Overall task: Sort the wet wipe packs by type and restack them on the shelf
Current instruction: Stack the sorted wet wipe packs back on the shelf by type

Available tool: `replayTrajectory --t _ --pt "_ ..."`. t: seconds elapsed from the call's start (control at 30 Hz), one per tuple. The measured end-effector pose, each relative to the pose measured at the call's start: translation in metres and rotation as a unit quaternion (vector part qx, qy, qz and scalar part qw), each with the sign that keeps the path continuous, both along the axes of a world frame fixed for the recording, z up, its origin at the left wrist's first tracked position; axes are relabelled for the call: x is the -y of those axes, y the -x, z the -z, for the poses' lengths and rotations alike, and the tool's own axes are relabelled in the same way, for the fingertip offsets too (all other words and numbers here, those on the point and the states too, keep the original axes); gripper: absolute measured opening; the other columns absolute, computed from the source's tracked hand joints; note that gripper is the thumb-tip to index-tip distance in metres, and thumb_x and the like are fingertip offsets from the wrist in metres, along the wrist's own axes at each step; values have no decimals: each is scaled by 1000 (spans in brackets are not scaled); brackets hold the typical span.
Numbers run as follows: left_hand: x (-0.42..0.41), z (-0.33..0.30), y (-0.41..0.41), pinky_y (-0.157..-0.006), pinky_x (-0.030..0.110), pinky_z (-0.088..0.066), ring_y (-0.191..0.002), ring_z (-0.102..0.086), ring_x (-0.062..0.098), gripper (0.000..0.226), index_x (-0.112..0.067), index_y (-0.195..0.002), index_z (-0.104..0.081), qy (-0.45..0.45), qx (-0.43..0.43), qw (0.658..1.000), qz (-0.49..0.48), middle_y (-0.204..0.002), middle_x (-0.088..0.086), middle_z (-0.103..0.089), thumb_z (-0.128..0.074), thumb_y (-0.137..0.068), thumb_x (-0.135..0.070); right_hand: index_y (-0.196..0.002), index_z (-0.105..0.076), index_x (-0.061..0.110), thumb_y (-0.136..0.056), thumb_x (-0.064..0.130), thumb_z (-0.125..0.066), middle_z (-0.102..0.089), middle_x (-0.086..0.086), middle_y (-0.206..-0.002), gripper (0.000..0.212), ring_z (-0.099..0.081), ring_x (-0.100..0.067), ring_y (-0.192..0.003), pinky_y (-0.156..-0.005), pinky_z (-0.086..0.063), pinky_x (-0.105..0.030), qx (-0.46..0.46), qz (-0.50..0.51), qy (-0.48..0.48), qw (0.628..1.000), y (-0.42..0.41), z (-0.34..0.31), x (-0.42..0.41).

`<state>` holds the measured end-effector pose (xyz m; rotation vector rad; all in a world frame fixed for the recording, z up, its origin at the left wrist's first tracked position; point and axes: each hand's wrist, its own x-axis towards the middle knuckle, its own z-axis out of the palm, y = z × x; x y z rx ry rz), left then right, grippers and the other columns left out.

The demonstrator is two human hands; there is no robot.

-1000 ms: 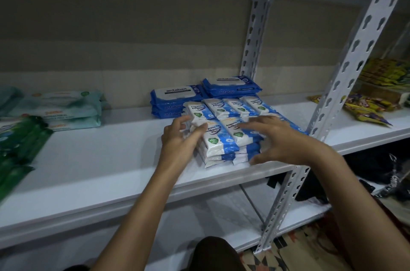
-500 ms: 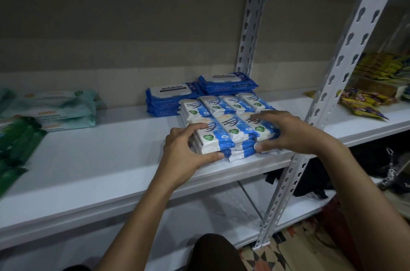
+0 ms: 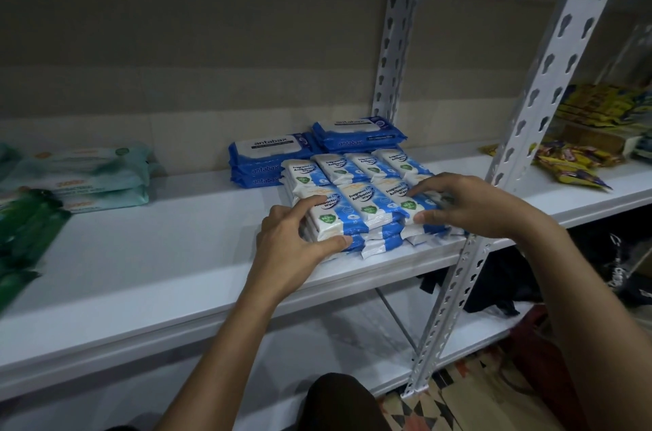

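Note:
Several small white-and-blue antibacterial wipe packs lie in short stacks near the front edge of the white shelf. My left hand grips the left front stack, thumb under its near edge and fingers curled over the top. At the right front stack, my right hand holds the packs with fingers on top and thumb at the near side. Behind them lie larger blue antabax packs, stacked in two piles against the wall.
Pale green wipe packs are stacked at the back left, and dark green packs lie at the far left edge. A white slotted upright post stands just right of my right hand. Yellow snack packets fill the neighbouring shelf.
Both hands closed in from above the packs onto the two front stacks and now hold them at the sides. The view has shifted slightly.

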<state>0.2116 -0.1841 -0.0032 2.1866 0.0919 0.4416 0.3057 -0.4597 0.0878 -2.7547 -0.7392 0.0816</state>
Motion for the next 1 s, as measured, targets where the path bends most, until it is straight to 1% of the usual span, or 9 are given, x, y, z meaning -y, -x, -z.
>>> replayTrajectory --t 0.07,0.17,0.33,0.57,0.7,0.77,0.87,0.93,1.0 --pt "-1 0 1 -106 44 -46 -121 -50 17 90 -61 -132 -44 12 -4 1000 10 -122 -10 -46 -66 -48 -84 -133 -54 48 -92 36 -71 -48 7 -150 46 -49 -17 -127 -106 -43 -39 -22 -4 -28 999 5 -5 5" --pt "-2 -1 1 -108 44 -45 -119 -52 16 92 -67 -132 -40 23 -17 999 25 -121 -13 -44 -68 -46 -85 -141 -48 40 -98 23 -58 -49 -2 -148 47 -52 -18 -112 -89 -42 -32 5 30 -78 997 2 -5 1" --pt "-2 -6 3 -102 43 -51 -113 -57 15 89 -58 -137 -40 97 -13 995 27 -125 -6 -49 -72 -56 -77 -148 -38 27 -99 55 -52 -53 -15 -143 58 -55 -27 -110 -89 -43 -37 -15 142 4 990 -30 5 -26" --pt "-7 -14 -2 -84 27 -47 -115 -59 16 80 -42 -148 -35 217 -32 975 -22 -134 -5 -53 -75 -81 -58 -152 -32 13 -94 65 -53 -47 -16 -150 81 -52 -35 -126 -90 -41 -37 -55 226 -42 972 -67 -1 -51" --pt "-13 -17 -9 -73 21 -44 -109 -63 13 76 -34 -150 -38 255 -79 964 -11 -131 -8 -59 -75 -85 -47 -154 -31 6 -92 75 -44 -41 -18 -156 93 -48 -38 -134 -107 -42 -47 -71 258 -51 962 -88 13 -58" --pt "-17 -17 -15 -82 25 -47 -108 -64 13 76 -34 -149 -38 257 -94 962 1 -131 -6 -61 -75 -84 -48 -143 -47 7 -91 76 -43 -55 -19 -144 87 -61 -35 -116 -96 -49 -44 -83 254 -45 963 -95 13 -59" --pt "-25 -22 -29 -96 39 -49 -111 -62 19 81 -32 -147 -40 247 -120 961 -15 -131 0 -65 -70 -80 -65 -96 -64 10 -92 75 -44 -71 -10 -91 68 -61 -19 -62 -65 -47 -30 -114 233 -66 963 -103 10 -56" --pt "-31 -26 -42 -84 39 -51 -99 -63 18 80 -30 -138 -52 228 -149 962 -9 -121 -2 -69 -67 -73 -74 -90 -62 11 -91 77 -42 -66 -6 -80 69 -55 -17 -57 -62 -46 -27 -135 222 -57 964 -109 8 -56" --pt "-33 -35 -46 -72 35 -46 -86 -59 15 67 -31 -130 -60 206 -188 960 31 -111 -3 -71 -66 -76 -70 -101 -58 13 -88 80 -42 -59 -4 -78 70 -55 -19 -63 -72 -49 -31 -162 215 -73 960 -120 5 -57"
